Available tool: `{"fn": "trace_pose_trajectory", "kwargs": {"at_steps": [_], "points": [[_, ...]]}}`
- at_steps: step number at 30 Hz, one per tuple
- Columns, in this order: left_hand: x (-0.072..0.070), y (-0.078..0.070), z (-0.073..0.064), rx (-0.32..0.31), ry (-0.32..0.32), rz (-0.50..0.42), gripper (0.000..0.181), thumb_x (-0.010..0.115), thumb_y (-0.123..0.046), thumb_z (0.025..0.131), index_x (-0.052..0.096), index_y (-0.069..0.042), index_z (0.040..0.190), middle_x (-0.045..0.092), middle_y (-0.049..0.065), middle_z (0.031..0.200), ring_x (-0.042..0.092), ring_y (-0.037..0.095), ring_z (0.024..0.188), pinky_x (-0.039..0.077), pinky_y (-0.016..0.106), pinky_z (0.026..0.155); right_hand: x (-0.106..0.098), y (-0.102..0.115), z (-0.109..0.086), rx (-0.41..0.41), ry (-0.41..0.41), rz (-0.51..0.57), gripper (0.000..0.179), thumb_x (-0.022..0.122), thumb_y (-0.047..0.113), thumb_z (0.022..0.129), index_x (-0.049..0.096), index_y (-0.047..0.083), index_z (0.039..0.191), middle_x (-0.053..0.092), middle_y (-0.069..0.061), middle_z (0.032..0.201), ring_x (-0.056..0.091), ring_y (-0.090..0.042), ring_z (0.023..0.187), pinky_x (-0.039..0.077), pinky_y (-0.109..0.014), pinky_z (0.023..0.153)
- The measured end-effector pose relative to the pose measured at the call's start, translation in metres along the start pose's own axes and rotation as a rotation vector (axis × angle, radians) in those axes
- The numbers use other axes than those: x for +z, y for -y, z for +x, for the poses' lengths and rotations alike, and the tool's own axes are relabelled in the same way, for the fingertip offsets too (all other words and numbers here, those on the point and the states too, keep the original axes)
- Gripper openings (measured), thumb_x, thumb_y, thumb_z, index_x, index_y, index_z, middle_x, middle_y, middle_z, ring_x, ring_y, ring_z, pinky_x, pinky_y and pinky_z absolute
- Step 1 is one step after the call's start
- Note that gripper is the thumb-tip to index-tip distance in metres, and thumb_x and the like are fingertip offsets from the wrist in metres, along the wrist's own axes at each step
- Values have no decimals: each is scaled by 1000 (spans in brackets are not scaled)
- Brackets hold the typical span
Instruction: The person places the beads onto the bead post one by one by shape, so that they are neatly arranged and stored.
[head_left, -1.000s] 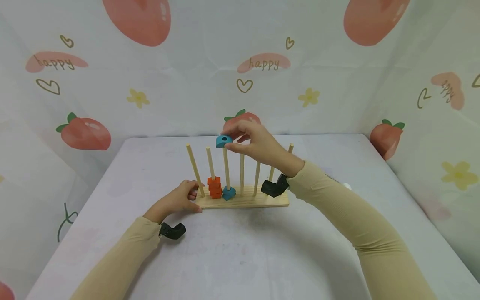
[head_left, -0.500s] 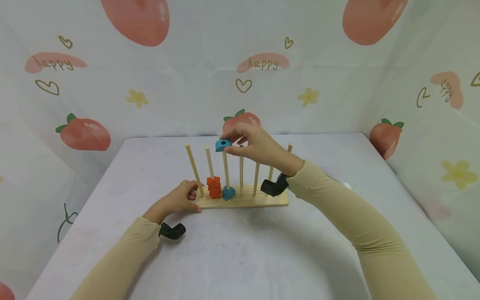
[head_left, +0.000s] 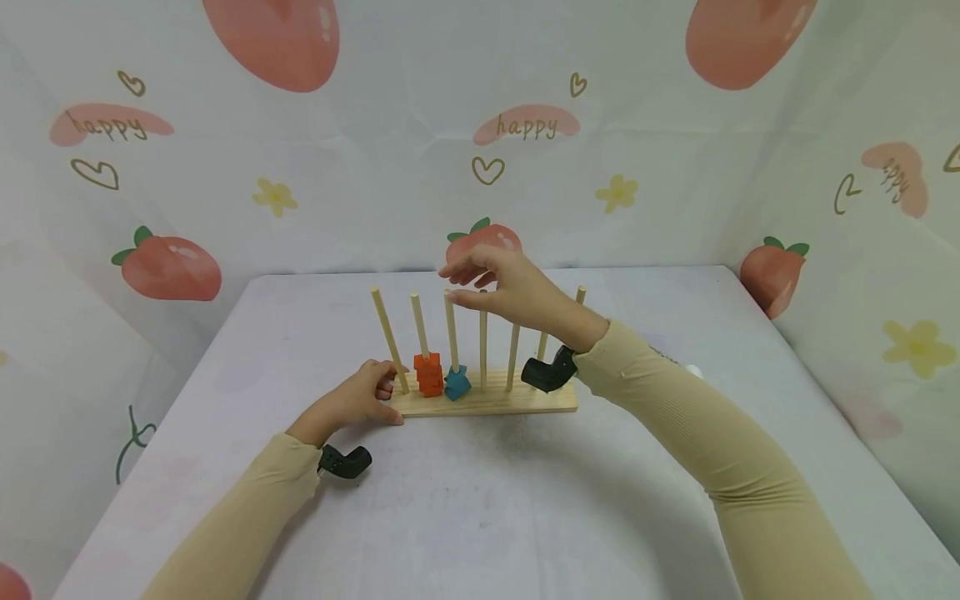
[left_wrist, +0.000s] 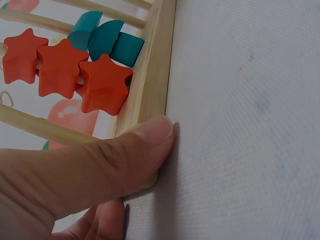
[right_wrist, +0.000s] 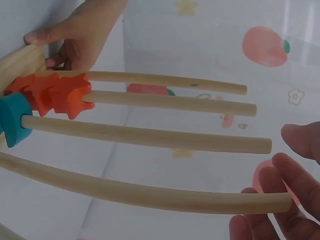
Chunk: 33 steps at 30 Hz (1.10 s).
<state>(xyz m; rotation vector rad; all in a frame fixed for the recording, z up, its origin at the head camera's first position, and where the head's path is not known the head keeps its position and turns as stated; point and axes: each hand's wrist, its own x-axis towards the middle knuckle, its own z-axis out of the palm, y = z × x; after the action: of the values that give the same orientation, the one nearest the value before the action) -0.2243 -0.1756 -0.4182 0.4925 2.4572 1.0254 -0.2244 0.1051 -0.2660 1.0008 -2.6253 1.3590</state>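
On the table stands a wooden peg board [head_left: 510, 406] with a row of upright pegs. My left hand [head_left: 358, 394] grips its left end, thumb on the front edge and fingers behind. Three orange star blocks [left_wrist: 106, 85] are stacked on the second peg from the left. The third peg [head_left: 451, 329] carries three blue blocks [left_wrist: 105, 40] with curved and flat sides, lying at differing angles low on the peg. My right hand [head_left: 510, 283] hovers at the top of that peg, thumb and fingers apart, holding nothing. In the right wrist view its fingers [right_wrist: 295, 200] are beside the peg ends.
Other pegs [head_left: 483, 350] stand to the right of the blue stack, partly behind my right hand and wrist. A black wrist camera [head_left: 550, 372] juts below the right wrist. A small white thing [head_left: 695, 372] shows beyond the right forearm. A printed cloth backdrop [head_left: 390, 167] rises behind the table.
My right hand has let go of a blue block at the top of the third peg. It has dropped down the peg onto the blue blocks below. My left hand stays put.
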Motion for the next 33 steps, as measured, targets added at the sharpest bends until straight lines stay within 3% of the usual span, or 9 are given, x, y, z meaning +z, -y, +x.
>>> {"fn": "trace_pose_trajectory", "kwargs": {"at_steps": [13,21,33], "points": [[1,1,2,-3,-4,1,72,85,-7,70,48,4,130,40,16,108,44,25,98,42,35,86,-3,4,-3,-74,-58,-15,29,72,15,87,66,8,115,63,-3,111,61,-19,103,49,-31,90],[1,2,3,5,0,-3,72,85,-7,70,48,5,130,40,17,110,44,25,98,43,38,88,-15,14,-13,-139,-118,67,26,70,13,89,65,8,114,63,-1,117,61,-15,102,49,-30,91],[1,4,3,24,-1,7,71,86,-9,70,50,4,129,41,17,109,43,25,98,42,33,85,-47,9,-44,-171,-299,92,22,68,1,87,65,-1,109,67,-5,111,62,-14,99,50,-27,88]]}}
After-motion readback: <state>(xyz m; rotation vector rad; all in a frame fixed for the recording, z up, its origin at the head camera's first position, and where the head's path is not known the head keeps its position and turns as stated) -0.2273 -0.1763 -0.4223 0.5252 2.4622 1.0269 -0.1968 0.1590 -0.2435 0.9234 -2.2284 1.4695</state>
